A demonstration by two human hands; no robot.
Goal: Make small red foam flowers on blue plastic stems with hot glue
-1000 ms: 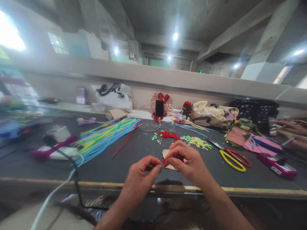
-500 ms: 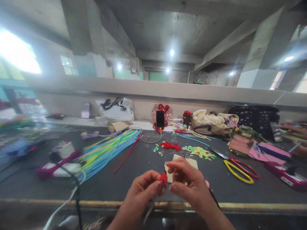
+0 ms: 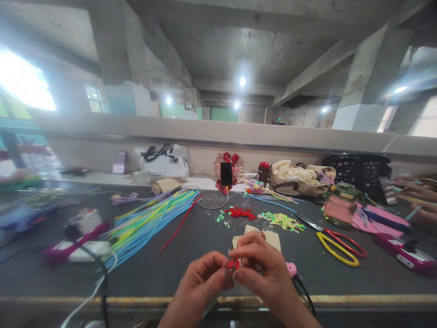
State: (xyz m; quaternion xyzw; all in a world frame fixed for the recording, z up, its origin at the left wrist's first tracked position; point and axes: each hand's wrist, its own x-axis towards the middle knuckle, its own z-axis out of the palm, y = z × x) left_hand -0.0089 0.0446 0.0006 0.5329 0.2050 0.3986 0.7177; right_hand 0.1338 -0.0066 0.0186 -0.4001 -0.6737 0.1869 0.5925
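Observation:
In front of my chest, my left hand pinches a small red fuzzy piece between thumb and fingers. My right hand has its thumb and fingertips closed on the same piece from the other side. Fingers cover most of the red piece, so its full shape is hidden. Beneath my right hand lies a beige pad, partly covered. Beside that wrist shows the end of a pink tool with a black cord. Short red cut pieces lie beyond the pad, next to yellow-green ones.
Long blue and yellow pipe cleaners lie left, with a red one alongside. Scissors and a pink-filled jar are on the right. A phone stands behind. Another person's hand is at the far right.
My right hand has moved left and its fingers have closed in on the red piece, which only my left hand held before. The view has tilted slightly upward.

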